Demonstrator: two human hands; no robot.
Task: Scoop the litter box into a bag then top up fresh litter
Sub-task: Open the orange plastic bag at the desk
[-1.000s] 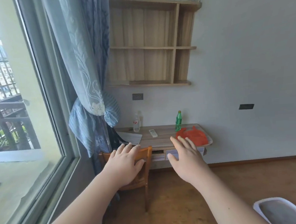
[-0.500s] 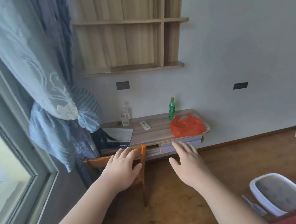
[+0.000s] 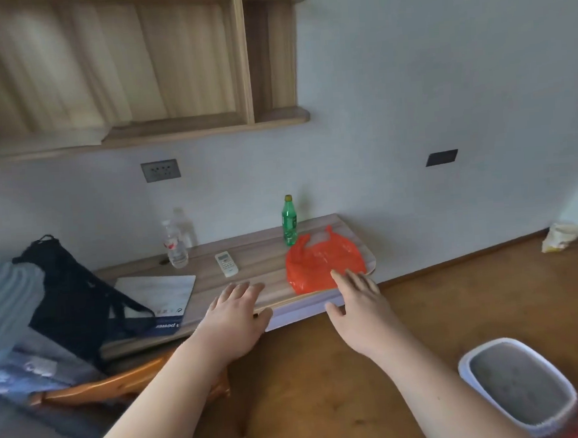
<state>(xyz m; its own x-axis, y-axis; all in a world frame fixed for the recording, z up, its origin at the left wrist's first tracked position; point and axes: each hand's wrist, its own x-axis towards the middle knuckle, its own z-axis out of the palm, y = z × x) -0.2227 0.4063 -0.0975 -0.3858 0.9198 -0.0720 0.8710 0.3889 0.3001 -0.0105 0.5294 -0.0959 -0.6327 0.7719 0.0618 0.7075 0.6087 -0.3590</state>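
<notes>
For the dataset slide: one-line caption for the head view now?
Open left hand and right hand extend toward the orange plastic bag on the wooden desk; white litter box sits on the floor.

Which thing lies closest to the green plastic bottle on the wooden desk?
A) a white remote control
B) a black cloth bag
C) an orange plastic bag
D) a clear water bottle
C: the orange plastic bag lies right in front of the green plastic bottle on the wooden desk.

Tally: 2 bottles (1 clear bottle (image 3: pixel 177 249), 1 green bottle (image 3: pixel 289 222)); 1 orange bag (image 3: pixel 321 261); 1 remote (image 3: pixel 226 264); 1 booklet (image 3: pixel 159 289); 1 black bag (image 3: pixel 70 295); 1 chair (image 3: pixel 121 384); 1 litter box (image 3: pixel 464 372).
</notes>
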